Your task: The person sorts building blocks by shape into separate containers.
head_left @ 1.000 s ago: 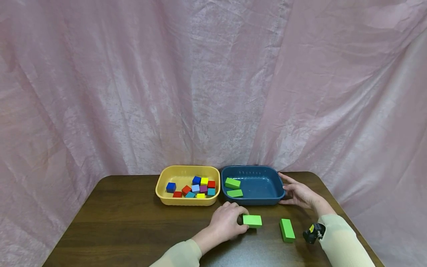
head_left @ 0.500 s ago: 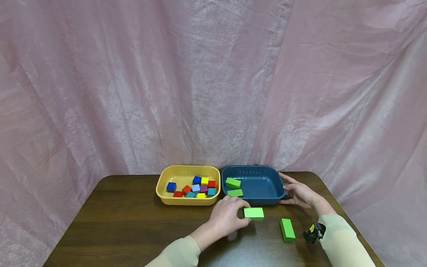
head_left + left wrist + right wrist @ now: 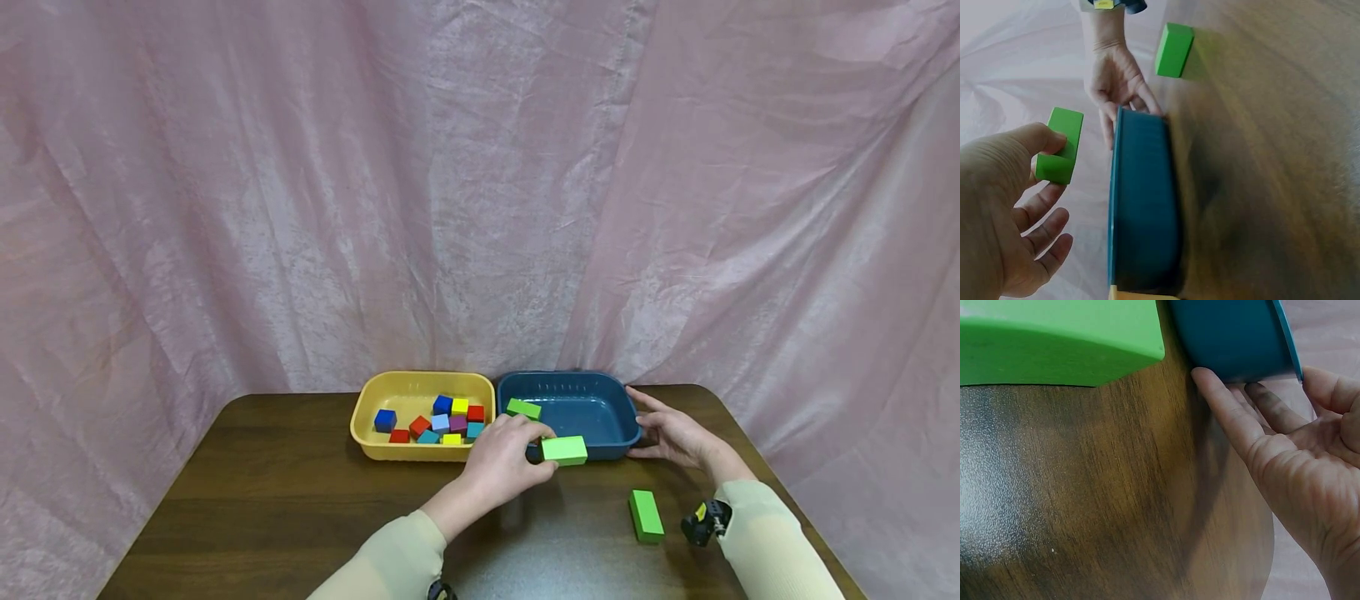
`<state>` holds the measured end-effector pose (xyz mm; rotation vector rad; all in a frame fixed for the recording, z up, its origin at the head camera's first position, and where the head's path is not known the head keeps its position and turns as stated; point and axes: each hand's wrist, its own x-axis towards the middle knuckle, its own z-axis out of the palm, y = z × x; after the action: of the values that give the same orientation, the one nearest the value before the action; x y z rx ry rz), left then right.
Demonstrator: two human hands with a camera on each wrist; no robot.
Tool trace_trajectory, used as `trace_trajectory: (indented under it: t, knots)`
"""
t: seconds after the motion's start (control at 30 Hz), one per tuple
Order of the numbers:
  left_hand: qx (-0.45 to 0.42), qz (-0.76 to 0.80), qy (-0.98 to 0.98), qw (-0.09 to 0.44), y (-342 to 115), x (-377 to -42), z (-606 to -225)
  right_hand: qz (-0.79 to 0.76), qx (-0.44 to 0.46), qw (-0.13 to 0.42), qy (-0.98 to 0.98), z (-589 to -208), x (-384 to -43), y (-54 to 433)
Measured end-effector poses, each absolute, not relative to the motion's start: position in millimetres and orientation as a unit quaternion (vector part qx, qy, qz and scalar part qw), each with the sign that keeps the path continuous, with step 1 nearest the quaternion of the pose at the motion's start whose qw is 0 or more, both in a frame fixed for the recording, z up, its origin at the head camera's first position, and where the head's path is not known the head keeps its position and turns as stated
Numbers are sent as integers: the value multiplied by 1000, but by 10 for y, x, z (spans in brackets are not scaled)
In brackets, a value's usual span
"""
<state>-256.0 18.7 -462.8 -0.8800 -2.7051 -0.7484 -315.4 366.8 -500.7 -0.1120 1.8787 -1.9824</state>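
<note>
Pinched between thumb and fingers of my left hand (image 3: 504, 460) is a green rectangular block (image 3: 564, 450). It is raised above the table at the front rim of the blue tray (image 3: 600, 451). The left wrist view shows the thumb on this block (image 3: 1070, 128) and the other fingers loosely bent below. My right hand (image 3: 678, 437) rests its extended fingers against the tray's right end; the right wrist view has the fingertips (image 3: 1207, 378) at the blue wall. One green block (image 3: 523, 409) shows inside the tray. Another green block (image 3: 646, 517) lies on the table near my right forearm.
A yellow tray (image 3: 375, 451) with several coloured cubes stands left of the blue tray. Both trays sit near the back edge of the brown wooden table (image 3: 300, 508). A pink curtain (image 3: 480, 208) hangs behind it.
My left hand has lifted the green block off the table and moved it back to the blue tray's front rim, covering a second block inside. My right hand has stayed put.
</note>
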Motion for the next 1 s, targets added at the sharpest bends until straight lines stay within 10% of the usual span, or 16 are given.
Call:
trace_trajectory:
  t: [1.0]
  knots:
    - [-249,-248,-931,102,162,-2960,-4449,-712,-43,204,670,-5005,-3145,3677]
